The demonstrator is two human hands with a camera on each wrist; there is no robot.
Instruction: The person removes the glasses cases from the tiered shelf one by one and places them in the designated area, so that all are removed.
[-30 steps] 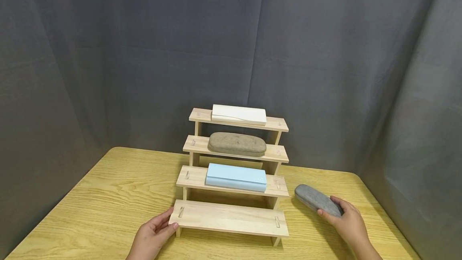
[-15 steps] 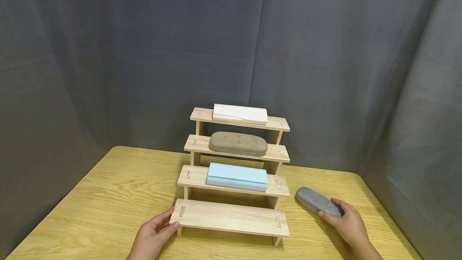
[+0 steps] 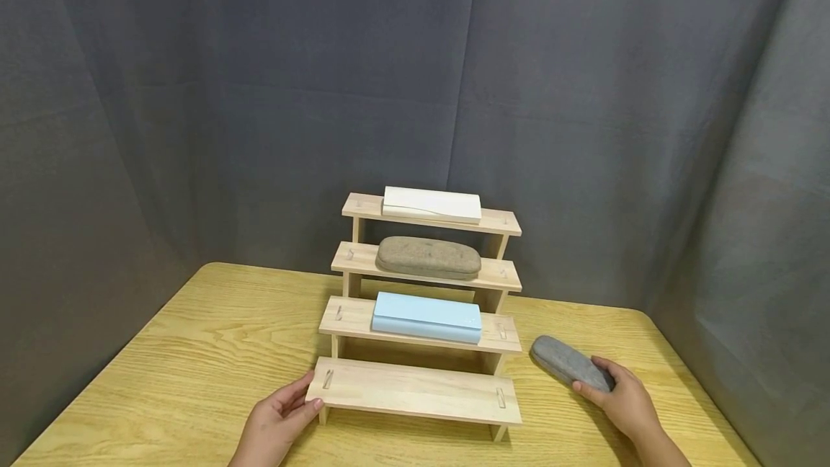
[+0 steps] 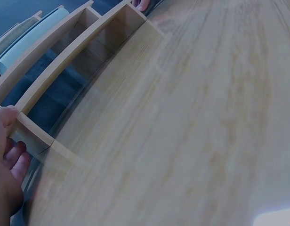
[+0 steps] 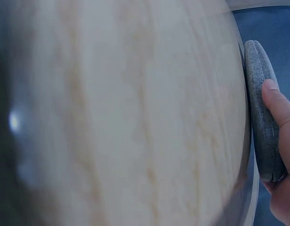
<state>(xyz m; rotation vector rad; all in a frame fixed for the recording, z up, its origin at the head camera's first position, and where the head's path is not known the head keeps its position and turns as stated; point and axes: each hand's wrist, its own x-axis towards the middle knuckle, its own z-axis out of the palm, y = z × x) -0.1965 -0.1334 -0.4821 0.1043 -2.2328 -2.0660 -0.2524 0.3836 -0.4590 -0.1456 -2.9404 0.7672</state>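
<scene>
Pinching the wooden rack [image 3: 415, 388], left grip [image 3: 275, 416] — right grip [image 3: 625, 398] curled round grey case [image 3: 565, 361], barely shifted since a second ago.

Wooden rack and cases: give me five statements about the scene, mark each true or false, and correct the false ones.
1. The right grip holds the gray case. True.
2. The light blue case lies on the second-lowest step of the wooden rack. True.
3. The left grip holds the light blue case. False: it holds the left end of the bottom step.
4. The white case lies below the brown case. False: the white case is one step higher.
5. The gray case is right of the rack. True.
</scene>
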